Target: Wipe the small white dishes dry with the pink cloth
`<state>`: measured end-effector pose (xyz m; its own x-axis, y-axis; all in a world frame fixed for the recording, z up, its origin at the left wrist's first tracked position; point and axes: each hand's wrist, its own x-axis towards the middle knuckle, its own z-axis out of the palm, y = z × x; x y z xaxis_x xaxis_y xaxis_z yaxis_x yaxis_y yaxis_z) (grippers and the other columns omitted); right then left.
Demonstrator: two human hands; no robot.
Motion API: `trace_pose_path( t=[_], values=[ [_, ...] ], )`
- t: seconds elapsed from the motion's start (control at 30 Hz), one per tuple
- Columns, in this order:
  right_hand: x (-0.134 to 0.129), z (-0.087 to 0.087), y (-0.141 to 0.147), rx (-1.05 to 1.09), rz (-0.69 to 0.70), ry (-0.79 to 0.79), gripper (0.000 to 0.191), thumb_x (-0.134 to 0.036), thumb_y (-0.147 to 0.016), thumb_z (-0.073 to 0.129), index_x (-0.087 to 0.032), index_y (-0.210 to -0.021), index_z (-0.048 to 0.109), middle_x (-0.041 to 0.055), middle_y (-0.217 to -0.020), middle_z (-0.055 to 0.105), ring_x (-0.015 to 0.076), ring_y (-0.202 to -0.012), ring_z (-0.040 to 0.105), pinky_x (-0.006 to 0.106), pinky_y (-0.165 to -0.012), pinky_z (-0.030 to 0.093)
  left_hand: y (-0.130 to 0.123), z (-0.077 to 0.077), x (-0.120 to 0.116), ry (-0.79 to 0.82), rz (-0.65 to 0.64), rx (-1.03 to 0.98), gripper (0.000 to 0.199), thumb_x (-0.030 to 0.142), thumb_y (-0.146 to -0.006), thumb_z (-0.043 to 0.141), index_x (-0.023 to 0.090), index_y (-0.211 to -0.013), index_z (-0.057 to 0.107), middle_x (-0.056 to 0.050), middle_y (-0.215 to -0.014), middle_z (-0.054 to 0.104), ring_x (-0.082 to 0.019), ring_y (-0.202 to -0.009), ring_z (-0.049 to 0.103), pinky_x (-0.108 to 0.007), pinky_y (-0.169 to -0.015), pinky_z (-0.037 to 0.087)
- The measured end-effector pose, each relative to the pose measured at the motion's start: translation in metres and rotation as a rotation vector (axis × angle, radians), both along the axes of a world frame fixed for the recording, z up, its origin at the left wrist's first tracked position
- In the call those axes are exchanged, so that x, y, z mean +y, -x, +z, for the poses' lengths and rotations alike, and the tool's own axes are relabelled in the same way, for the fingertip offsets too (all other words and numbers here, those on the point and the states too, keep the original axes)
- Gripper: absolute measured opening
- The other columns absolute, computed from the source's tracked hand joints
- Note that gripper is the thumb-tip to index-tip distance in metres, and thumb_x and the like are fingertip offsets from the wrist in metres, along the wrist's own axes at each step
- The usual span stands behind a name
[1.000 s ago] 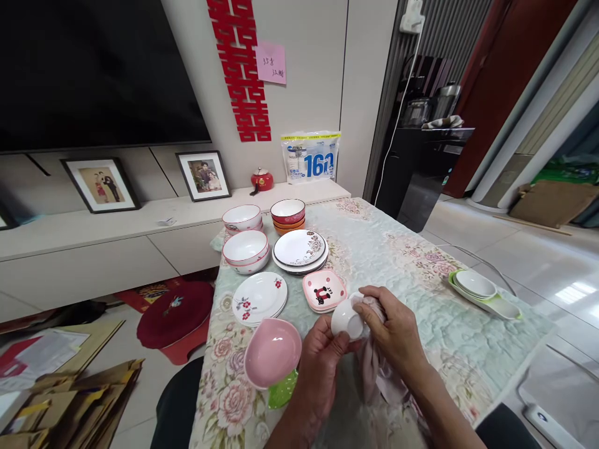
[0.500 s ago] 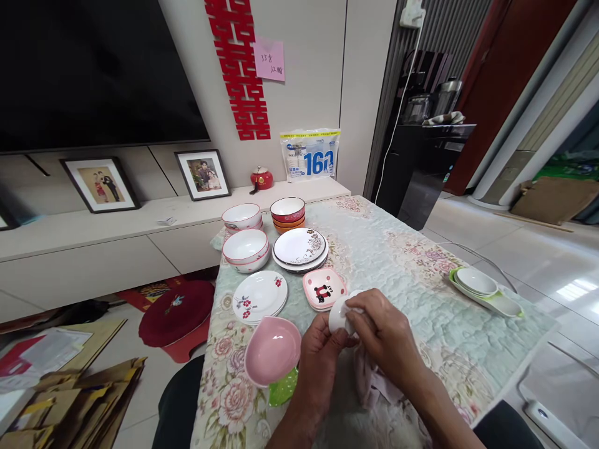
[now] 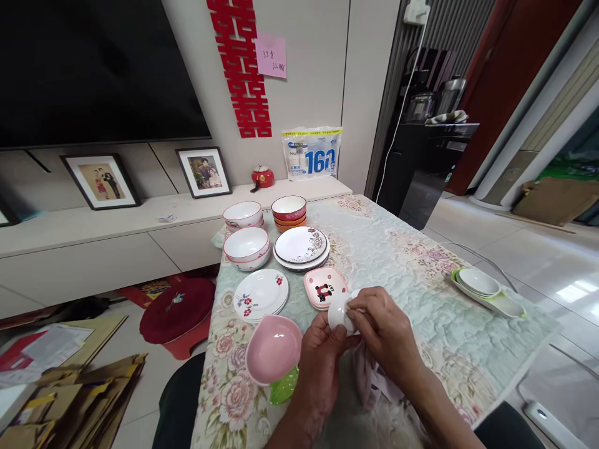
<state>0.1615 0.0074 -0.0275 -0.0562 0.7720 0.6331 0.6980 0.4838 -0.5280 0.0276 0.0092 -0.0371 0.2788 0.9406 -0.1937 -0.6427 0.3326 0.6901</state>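
Note:
Near the table's front, my left hand (image 3: pixel 322 352) grips a small white dish (image 3: pixel 337 312) by its lower edge, thumb on top. My right hand (image 3: pixel 381 324) is closed, its fingertips pressed on the dish's right side. A pale pink cloth (image 3: pixel 369 377) hangs below my right hand; whether the fingers hold part of it is hidden. Just beyond the dish lies a square pink plate with a cat picture (image 3: pixel 324 287). Left of my left hand sits a pink bowl (image 3: pixel 274 350) with a green leaf-shaped part (image 3: pixel 283 386).
Flowered white plates (image 3: pixel 262 295), stacked white bowls (image 3: pixel 246 245), red and orange bowls (image 3: pixel 289 212) and dark-rimmed plates (image 3: pixel 301 245) stand at the table's left and back. Small green-edged dishes (image 3: pixel 480 282) lie at the right edge. A red stool (image 3: pixel 178 308) stands left of the table.
My right fingertips have shifted slightly on the small white dish, and my left hand has turned a little. The view has moved slightly.

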Motion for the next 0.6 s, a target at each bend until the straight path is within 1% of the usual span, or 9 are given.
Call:
trace_pose_path(
  t=[0.1,0.17,0.23,0.3,0.33,0.4,0.47,0.53,0.6],
  values=[
    [0.001,-0.003,-0.004,-0.001,-0.064,0.048,0.012,-0.014,-0.097,0.053,-0.02,-0.09,0.061,0.0051,-0.088,0.06,0.0192,-0.084,0.061,0.031,-0.073,0.049,0.001,-0.001,0.001,-0.003,0.049,0.024,0.029,0.027,-0.071,0.086,0.014,-0.094,0.075,-0.009,-0.099,0.075,-0.021,-0.09,0.068,-0.033,-0.082,0.058],
    [0.0,-0.003,-0.003,-0.009,-0.04,0.133,0.014,-0.016,-0.097,0.053,-0.021,-0.087,0.061,0.0037,-0.085,0.06,0.0182,-0.078,0.061,0.03,-0.069,0.048,0.002,-0.002,0.003,-0.01,0.067,0.014,0.029,0.027,-0.072,0.085,0.014,-0.095,0.075,-0.009,-0.099,0.076,-0.022,-0.092,0.068,-0.034,-0.084,0.057],
    [-0.001,-0.002,-0.002,0.025,0.017,0.207,0.014,-0.018,-0.096,0.055,-0.022,-0.086,0.063,0.0029,-0.086,0.062,0.0179,-0.078,0.062,0.03,-0.07,0.048,0.003,-0.003,0.004,-0.015,0.073,0.005,0.028,0.028,-0.072,0.085,0.014,-0.094,0.075,-0.009,-0.098,0.075,-0.021,-0.093,0.067,-0.033,-0.084,0.057],
    [0.0,-0.001,-0.004,0.123,0.028,0.248,0.01,-0.022,-0.095,0.058,-0.023,-0.089,0.067,0.0029,-0.088,0.066,0.0188,-0.082,0.064,0.03,-0.073,0.049,0.004,-0.003,0.005,-0.004,0.076,0.006,0.028,0.027,-0.072,0.085,0.014,-0.094,0.075,-0.008,-0.098,0.075,-0.021,-0.091,0.067,-0.032,-0.08,0.058],
    [0.002,-0.001,-0.006,0.193,0.002,0.265,0.01,-0.026,-0.095,0.059,-0.023,-0.092,0.068,0.0031,-0.089,0.068,0.0196,-0.084,0.065,0.03,-0.074,0.05,0.005,-0.003,0.005,0.005,0.082,0.007,0.029,0.027,-0.071,0.085,0.014,-0.094,0.075,-0.008,-0.098,0.074,-0.02,-0.089,0.067,-0.032,-0.078,0.059],
    [0.004,0.0,-0.012,0.337,-0.081,0.307,0.017,-0.034,-0.095,0.058,-0.022,-0.094,0.07,0.0038,-0.089,0.071,0.021,-0.084,0.066,0.03,-0.072,0.051,0.005,-0.003,0.006,0.028,0.093,0.009,0.031,0.028,-0.07,0.086,0.014,-0.095,0.075,-0.007,-0.097,0.073,-0.02,-0.086,0.066,-0.032,-0.074,0.06],
    [0.005,0.0,-0.018,0.446,-0.108,0.363,0.026,-0.041,-0.096,0.055,-0.021,-0.096,0.072,0.005,-0.088,0.072,0.0219,-0.082,0.067,0.029,-0.068,0.052,0.005,-0.003,0.006,0.044,0.101,0.008,0.032,0.029,-0.068,0.088,0.014,-0.094,0.075,-0.007,-0.095,0.073,-0.019,-0.085,0.065,-0.031,-0.071,0.06],
    [0.005,0.001,-0.023,0.496,-0.043,0.409,0.03,-0.04,-0.097,0.052,-0.02,-0.105,0.073,0.0066,-0.095,0.074,0.0218,-0.082,0.068,0.029,-0.065,0.053,0.006,-0.002,0.006,0.046,0.104,0.006,0.033,0.03,-0.068,0.088,0.014,-0.093,0.075,-0.007,-0.094,0.072,-0.019,-0.084,0.065,-0.031,-0.071,0.06],
    [0.004,0.001,-0.026,0.451,-0.003,0.369,0.033,-0.029,-0.092,0.049,-0.021,-0.116,0.071,0.0076,-0.108,0.073,0.0214,-0.084,0.07,0.029,-0.064,0.055,0.006,-0.002,0.006,0.046,0.105,0.004,0.033,0.031,-0.067,0.089,0.014,-0.093,0.075,-0.007,-0.094,0.072,-0.019,-0.084,0.064,-0.032,-0.071,0.06]
  ],
)
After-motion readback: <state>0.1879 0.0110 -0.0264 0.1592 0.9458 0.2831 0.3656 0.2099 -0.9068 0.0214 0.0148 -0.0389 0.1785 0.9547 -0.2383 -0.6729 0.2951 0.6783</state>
